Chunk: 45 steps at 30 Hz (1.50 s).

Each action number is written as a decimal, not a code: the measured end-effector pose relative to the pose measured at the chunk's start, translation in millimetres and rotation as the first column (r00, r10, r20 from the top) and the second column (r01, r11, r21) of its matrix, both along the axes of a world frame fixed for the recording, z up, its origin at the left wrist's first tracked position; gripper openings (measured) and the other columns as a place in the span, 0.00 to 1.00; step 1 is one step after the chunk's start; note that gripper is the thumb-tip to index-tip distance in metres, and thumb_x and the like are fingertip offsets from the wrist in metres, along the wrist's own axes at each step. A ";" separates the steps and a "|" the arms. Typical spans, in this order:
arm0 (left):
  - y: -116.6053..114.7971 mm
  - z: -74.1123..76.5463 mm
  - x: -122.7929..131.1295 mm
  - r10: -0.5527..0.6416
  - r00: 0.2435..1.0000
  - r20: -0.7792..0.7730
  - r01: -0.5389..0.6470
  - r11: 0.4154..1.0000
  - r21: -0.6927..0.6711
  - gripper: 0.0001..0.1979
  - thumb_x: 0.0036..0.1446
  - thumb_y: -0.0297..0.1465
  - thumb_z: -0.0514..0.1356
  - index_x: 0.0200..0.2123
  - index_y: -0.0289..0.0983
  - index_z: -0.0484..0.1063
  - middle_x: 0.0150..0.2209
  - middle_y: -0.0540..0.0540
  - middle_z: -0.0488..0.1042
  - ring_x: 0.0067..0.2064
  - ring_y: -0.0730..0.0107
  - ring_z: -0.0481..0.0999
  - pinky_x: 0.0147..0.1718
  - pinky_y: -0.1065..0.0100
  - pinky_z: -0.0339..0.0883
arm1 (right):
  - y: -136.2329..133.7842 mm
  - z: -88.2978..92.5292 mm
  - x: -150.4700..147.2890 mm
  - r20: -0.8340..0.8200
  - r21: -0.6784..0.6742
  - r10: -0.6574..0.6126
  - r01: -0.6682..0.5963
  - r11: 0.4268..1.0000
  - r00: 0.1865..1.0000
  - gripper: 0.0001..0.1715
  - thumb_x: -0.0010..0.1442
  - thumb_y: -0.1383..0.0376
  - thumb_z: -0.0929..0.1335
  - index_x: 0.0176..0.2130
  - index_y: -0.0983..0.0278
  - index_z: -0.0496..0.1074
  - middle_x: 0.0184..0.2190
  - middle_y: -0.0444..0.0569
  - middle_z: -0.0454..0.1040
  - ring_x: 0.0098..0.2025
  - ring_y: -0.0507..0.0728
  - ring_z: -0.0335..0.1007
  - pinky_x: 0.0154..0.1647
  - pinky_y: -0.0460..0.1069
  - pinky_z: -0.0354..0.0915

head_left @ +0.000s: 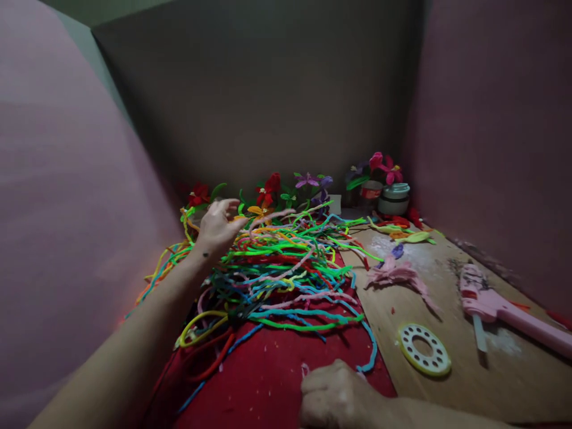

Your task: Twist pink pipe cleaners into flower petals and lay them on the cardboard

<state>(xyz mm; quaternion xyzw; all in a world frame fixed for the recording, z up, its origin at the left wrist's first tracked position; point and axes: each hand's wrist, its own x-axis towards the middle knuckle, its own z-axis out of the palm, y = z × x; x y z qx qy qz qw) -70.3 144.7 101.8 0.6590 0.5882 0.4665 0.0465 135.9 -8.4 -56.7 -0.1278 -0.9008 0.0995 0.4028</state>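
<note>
My left hand [220, 225] hovers over the far left part of a large tangled heap of pipe cleaners [286, 271] in green, blue, pink, orange and other colours. Its thumb and fingers are apart and curved, and nothing shows between them. A pale pink pipe cleaner [272, 215] lies just beyond the thumb. Near the front edge, my right hand [335, 390] is closed low over the red surface [263, 375]. A tiny pale pink loop [305, 370] sticks out beside its fingers; what they hold is hidden.
On the wooden board [379, 381] at right lie a pink glue gun [496, 307], a pale ring with holes and a yellow rim [424, 350], and pink fuzzy petals [397, 275]. Fuzzy flowers [268, 190] and a lidded jar [394, 199] stand at the back. Pink panels rise on both sides.
</note>
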 end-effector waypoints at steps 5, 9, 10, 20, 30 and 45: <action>2.0 -17.2 84.2 -0.295 0.783 -0.548 0.353 0.936 0.001 0.10 0.56 0.30 0.53 0.34 0.37 0.75 0.36 0.45 0.74 0.42 0.68 0.69 0.44 0.67 0.63 | 1.8 -2.4 -1.8 0.136 -0.013 0.003 -0.001 1.000 0.991 0.24 0.58 0.57 0.64 0.16 0.65 0.61 0.12 0.40 0.58 0.17 0.47 0.56 0.13 0.45 0.42; 26.2 -41.4 142.4 -0.402 0.620 -0.674 0.306 0.915 -0.264 0.11 0.56 0.29 0.53 0.27 0.36 0.75 0.33 0.44 0.74 0.41 0.63 0.71 0.44 0.62 0.63 | 5.3 -0.4 -1.9 0.273 -0.046 0.033 -0.022 0.999 0.961 0.16 0.56 0.60 0.66 0.20 0.64 0.65 0.15 0.39 0.59 0.19 0.47 0.57 0.13 0.44 0.43; 33.3 -46.6 150.7 -0.417 0.605 -0.678 0.282 0.909 -0.307 0.10 0.56 0.30 0.54 0.29 0.35 0.75 0.34 0.43 0.74 0.41 0.62 0.71 0.43 0.61 0.64 | 6.2 0.7 -1.7 0.305 -0.063 0.041 -0.023 0.998 0.952 0.15 0.56 0.60 0.67 0.21 0.64 0.66 0.15 0.39 0.60 0.19 0.47 0.57 0.13 0.43 0.43; 54.0 -63.6 148.5 -0.408 0.713 -0.570 0.252 0.908 -0.335 0.12 0.57 0.34 0.55 0.41 0.35 0.71 0.40 0.45 0.72 0.41 0.66 0.72 0.40 0.63 0.67 | 7.8 2.6 -6.5 0.253 -0.198 0.103 -0.053 0.979 0.962 0.16 0.53 0.63 0.68 0.18 0.65 0.63 0.15 0.39 0.57 0.20 0.47 0.55 0.14 0.42 0.42; 13.8 -61.3 117.2 -0.393 0.841 -0.372 0.400 0.914 -0.063 0.11 0.55 0.33 0.53 0.29 0.35 0.73 0.25 0.51 0.71 0.29 0.75 0.68 0.30 0.75 0.60 | 59.6 93.7 42.3 -0.417 -0.898 -0.645 -0.181 0.401 0.640 0.19 0.51 0.59 0.68 0.41 0.68 0.68 0.16 0.36 0.61 0.13 0.45 0.54 0.11 0.40 0.50; 24.9 -82.3 127.7 -0.444 0.709 -0.548 0.359 0.896 -0.261 0.09 0.56 0.32 0.54 0.35 0.40 0.74 0.40 0.47 0.73 0.40 0.69 0.72 0.40 0.68 0.65 | 83.6 76.3 93.8 -0.455 -0.890 -0.808 -0.233 0.392 0.374 0.10 0.51 0.64 0.68 0.25 0.69 0.66 0.14 0.41 0.66 0.10 0.46 0.58 0.06 0.40 0.56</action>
